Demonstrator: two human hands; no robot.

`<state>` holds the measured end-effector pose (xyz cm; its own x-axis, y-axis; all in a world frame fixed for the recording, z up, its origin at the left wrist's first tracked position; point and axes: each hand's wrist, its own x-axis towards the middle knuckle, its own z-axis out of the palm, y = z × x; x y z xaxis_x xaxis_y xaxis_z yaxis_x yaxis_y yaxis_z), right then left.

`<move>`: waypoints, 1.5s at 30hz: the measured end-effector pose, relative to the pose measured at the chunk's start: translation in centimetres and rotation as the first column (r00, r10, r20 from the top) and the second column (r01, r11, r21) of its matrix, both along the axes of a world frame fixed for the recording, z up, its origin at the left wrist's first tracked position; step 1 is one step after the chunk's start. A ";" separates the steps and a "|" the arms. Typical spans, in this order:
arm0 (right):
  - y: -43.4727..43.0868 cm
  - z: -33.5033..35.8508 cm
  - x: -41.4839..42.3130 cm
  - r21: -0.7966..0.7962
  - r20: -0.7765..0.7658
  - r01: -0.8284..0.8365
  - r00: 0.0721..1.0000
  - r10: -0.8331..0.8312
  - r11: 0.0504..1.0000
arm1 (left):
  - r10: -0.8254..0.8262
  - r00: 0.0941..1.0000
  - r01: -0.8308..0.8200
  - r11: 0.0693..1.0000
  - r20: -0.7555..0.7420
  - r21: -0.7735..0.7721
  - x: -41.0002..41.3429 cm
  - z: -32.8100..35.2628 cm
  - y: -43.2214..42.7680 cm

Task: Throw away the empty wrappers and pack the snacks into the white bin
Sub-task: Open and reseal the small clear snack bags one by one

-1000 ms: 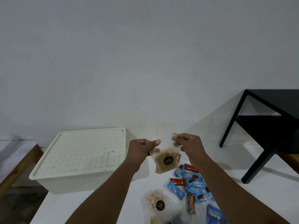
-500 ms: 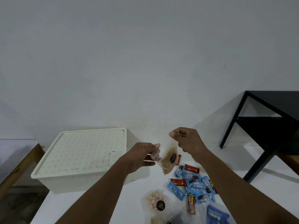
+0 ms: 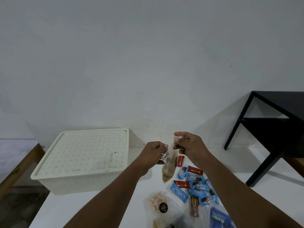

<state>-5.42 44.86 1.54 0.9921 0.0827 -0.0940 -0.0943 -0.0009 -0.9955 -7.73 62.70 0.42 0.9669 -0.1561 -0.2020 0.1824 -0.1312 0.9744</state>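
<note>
Now right hand (image 3: 189, 145) and left hand (image 3: 154, 153) both pinch clear snack pouch (image 3: 169, 165) — lift white bin (image 3: 82, 162) lid first, then drop in.

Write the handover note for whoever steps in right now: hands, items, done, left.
Left hand: shut on crinkled clear plastic, pinching one side of the clear pouch.
Right hand: shut on the pouch's top edge; the pouch hangs above the table with brown snack inside.
White bin: on the table to the left, lid on.
Blue and red snack packs, a pouch of pale round sweets and a blue bag lie loose on the table.
Done: nothing visibly packed.
Left: open the bin, pack the snacks, bin any empty wrappers.
</note>
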 end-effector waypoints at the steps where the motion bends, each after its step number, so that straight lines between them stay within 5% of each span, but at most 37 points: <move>1: 0.0 -0.2 0.1 0.019 -0.005 0.001 1.000 -0.001 1.000 | 0.003 1.000 -0.003 1.000 0.001 0.002 0.2 -0.2 0.0; 10: -0.2 -2.2 2.2 0.248 -0.177 0.211 0.969 -0.170 0.945 | 0.108 0.993 -0.105 0.992 0.050 -0.073 1.0 -2.7 1.6; 14: 0.2 -3.5 4.1 0.278 -0.258 0.271 0.945 -0.200 0.922 | -0.018 0.994 0.009 0.997 0.112 0.080 1.8 -5.3 1.6; 17: 1.0 -4.5 5.8 0.169 -0.282 0.256 0.938 -0.202 0.952 | -0.008 0.982 -0.050 0.953 0.191 0.298 3.5 -8.0 1.2; 24: 1.1 -7.3 11.5 -0.149 -0.280 0.099 0.950 -0.138 0.984 | 0.064 0.988 -0.113 0.914 0.137 0.389 9.8 -11.0 1.8; 32: 1.1 -12.2 19.0 -0.576 -0.177 -0.037 0.981 -0.080 0.817 | 0.066 0.998 -0.065 0.900 0.013 0.431 18.3 -15.0 2.3; 45: 0.3 -17.6 24.2 -0.584 -0.097 -0.041 0.995 -0.020 0.811 | 0.048 0.996 -0.082 0.789 0.071 0.610 24.5 -19.2 1.4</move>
